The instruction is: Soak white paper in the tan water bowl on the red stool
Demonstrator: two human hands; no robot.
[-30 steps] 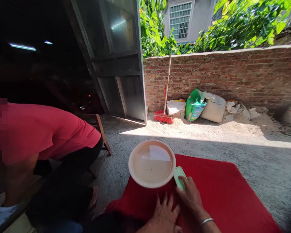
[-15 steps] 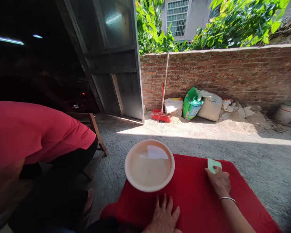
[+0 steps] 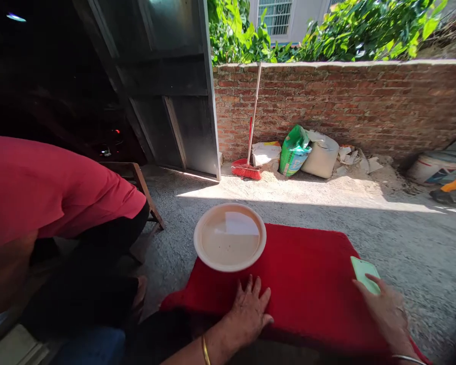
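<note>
The left hand lies palm down on the red cloth covering the counter, its fingers well spread and pointing away from the person; it has hold of nothing. A gold bangle circles that wrist. The right hand grips a pale green slab, flat with rounded corners, thumb on the left side and fingers bent over its top. The slab is at the counter's right edge, well apart from the left hand; whether it touches the cloth there, I cannot tell. A silver bangle shows at the right wrist, low in the view.

A round, pale pink basin of water stands at the counter's far left corner, just beyond the left hand's fingertips but apart from them. Light reflects from the water, and a few dark specks show in it.

To the left, a person in a red shirt bends forward beside a wooden chair. Past the counter, a metal door stands open. Against the brick wall are a red-bristled broom, a green sack and a whitish sack, with leafy plants above.
</note>
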